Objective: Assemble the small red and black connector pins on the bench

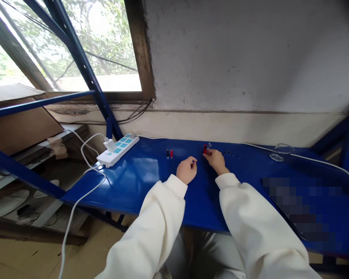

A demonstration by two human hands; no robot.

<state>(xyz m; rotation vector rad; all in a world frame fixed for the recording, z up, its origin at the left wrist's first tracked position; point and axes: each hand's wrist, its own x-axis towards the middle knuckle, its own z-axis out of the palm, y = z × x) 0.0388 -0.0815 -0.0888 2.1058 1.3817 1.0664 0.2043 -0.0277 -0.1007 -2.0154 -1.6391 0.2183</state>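
Observation:
My right hand [217,159] is closed at the fingertips around a small red cylinder [205,147] with a dark top. Right beside that cylinder stands a small clear piece [209,145], partly behind my fingers. My left hand [187,169] is curled into a pinch above the table, and a tiny dark spot shows at its fingertips, too small to name. Farther left, a small black cylinder [167,154] and another small red cylinder [171,154] stand side by side. Several tiny dark pieces [228,152] lie to the right of my right hand.
A white power strip [119,150] with a plugged-in charger sits at the blue table's [128,182] left end. Its white cable [72,217] hangs over the edge. Clear round items [276,157] lie at the back right. A blurred dark object [296,209] lies front right.

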